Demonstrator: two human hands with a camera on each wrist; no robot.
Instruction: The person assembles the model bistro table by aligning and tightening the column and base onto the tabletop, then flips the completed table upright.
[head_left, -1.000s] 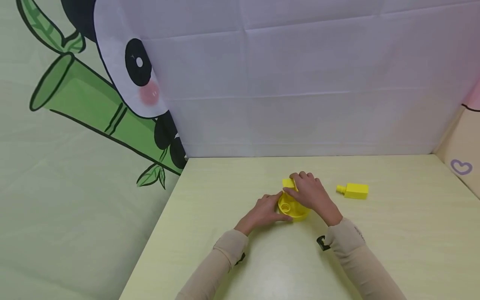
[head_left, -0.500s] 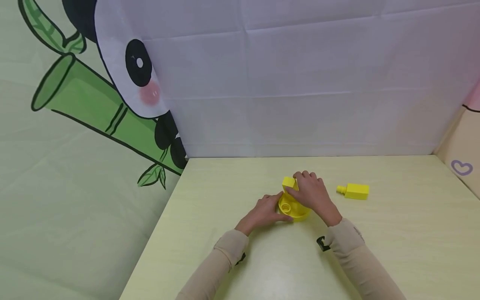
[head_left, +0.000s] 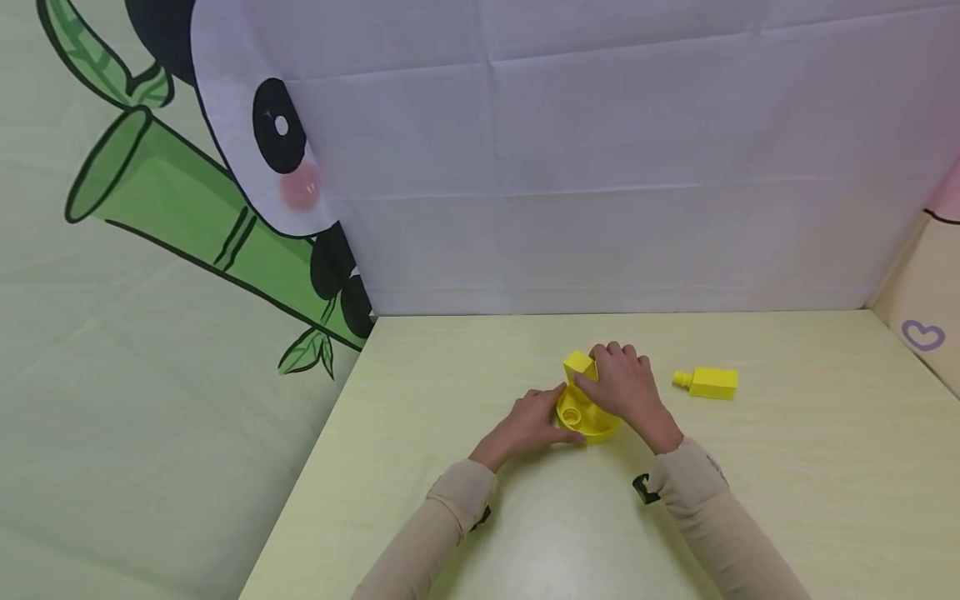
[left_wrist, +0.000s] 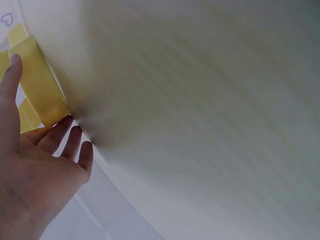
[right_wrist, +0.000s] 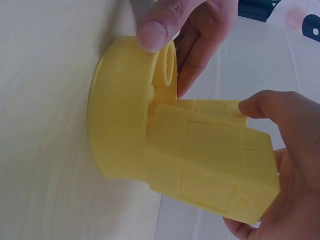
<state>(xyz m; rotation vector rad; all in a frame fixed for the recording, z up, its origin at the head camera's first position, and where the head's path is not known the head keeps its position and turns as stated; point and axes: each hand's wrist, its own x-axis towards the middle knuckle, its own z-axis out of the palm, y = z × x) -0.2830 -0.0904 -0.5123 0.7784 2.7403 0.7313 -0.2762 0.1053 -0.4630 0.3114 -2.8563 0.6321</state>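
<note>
A round yellow base (head_left: 600,435) with a raised rim lies flat on the table. My left hand (head_left: 530,421) holds it from the left, thumb at the near side and fingers at the far side; the left wrist view shows the same base (left_wrist: 40,82) beside the thumb. A ring-shaped socket (head_left: 572,416) stands inside the rim. Two rectangular yellow blocks stand in the base: a near block (right_wrist: 212,162) with raised panels, and another block (right_wrist: 210,106) partly hidden behind it. My right hand (head_left: 626,385) grips a yellow block (head_left: 579,364) from above, its thumb on the side.
Another yellow block (head_left: 712,382) with a stepped round peg lies on its side to the right of the hands. The pale table (head_left: 465,358) ends at a white cloth backdrop (head_left: 600,242). A printed cloth with a bamboo drawing (head_left: 180,192) hangs at left.
The block under my right hand has turned slightly, showing more of its side, and the right hand has shifted a little to the right. The left hand keeps its place on the base.
</note>
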